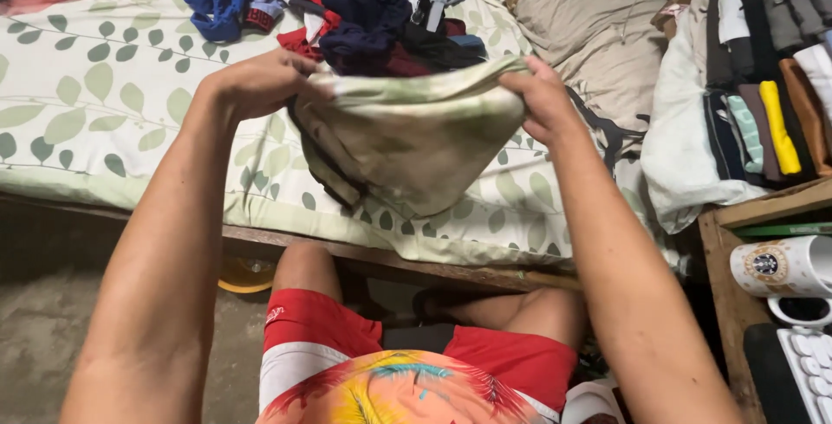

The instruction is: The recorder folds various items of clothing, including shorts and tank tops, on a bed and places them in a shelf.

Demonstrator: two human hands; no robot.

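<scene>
Two hands hold a pale green mottled garment (414, 134) up over the near edge of the bed (95, 95), its long axis running left to right between them, the top edge stretched almost level and the loose cloth sagging down to a blunt point toward the person's knees. The left hand (260, 84) pinches the left end, fingers (303, 69) clenched over the top hem so the cloth hangs below and behind them; the right hand (539, 99) grips the right end the same way, its fingers curled into the fabric and mostly hidden by it. What kind of garment it is cannot be made out, since it is folded on itself. Behind it lies a heap of dark clothes (373, 8), partly covered by the raised cloth. At the right, a stack of folded clothes (763, 86) is cut off by the frame.
</scene>
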